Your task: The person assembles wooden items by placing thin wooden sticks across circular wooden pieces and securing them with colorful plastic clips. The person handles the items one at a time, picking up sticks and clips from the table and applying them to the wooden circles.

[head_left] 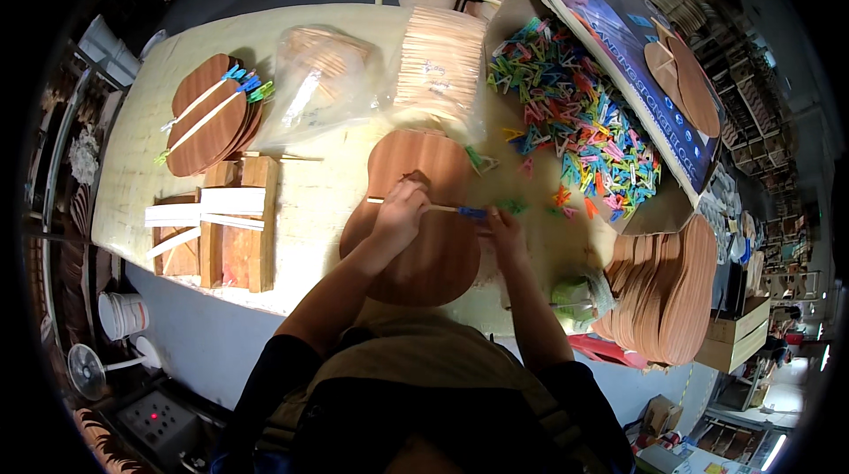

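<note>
Seemingly mid-clamping, left hand (400, 209) pins a thin strip (416, 203) to the guitar-shaped panel (424, 244) while right hand (504, 225) pinches a blue peg (471, 211), needing firm seating next.

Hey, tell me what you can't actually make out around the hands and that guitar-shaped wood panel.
1. Head view: the blue clip at the right hand is too small to tell whether it grips the thin wooden strip.
2. The left hand covers where the strip meets the guitar-shaped wood panel.
3. The panel's near edge is hidden behind the person's forearms.
4. The clear plastic bag blurs its contents.
</note>
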Demonstrator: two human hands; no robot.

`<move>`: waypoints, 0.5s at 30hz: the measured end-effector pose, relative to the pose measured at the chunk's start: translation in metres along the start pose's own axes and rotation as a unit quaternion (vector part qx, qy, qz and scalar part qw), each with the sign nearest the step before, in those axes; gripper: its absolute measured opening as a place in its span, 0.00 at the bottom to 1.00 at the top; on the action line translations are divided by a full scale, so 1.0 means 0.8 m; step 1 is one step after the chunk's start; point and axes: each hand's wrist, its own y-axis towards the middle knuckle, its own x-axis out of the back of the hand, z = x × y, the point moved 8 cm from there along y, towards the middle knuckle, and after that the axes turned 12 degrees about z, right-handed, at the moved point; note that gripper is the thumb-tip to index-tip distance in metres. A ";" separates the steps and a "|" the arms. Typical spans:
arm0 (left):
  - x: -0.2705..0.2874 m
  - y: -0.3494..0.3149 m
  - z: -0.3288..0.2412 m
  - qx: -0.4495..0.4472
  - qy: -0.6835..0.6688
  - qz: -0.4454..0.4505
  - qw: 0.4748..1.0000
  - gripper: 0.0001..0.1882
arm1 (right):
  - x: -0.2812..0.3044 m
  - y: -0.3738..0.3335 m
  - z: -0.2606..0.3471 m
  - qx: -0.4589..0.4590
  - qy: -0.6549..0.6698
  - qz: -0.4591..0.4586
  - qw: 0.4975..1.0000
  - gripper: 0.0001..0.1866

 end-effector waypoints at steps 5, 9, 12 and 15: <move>0.003 0.001 0.001 -0.003 -0.019 0.003 1.000 0.06 | 0.008 -0.014 0.112 0.367 -0.514 -0.045 0.774 0.07; 0.002 0.000 0.005 0.007 -0.032 0.010 0.999 0.05 | -0.014 0.037 0.145 0.262 -0.419 0.022 0.869 0.09; 0.006 -0.001 0.003 0.003 -0.011 -0.001 1.000 0.06 | -0.094 0.068 0.169 0.231 -0.276 0.143 0.922 0.07; 0.005 -0.001 0.004 0.010 -0.035 0.011 0.999 0.05 | -0.174 0.062 0.198 0.354 -0.344 0.170 0.853 0.09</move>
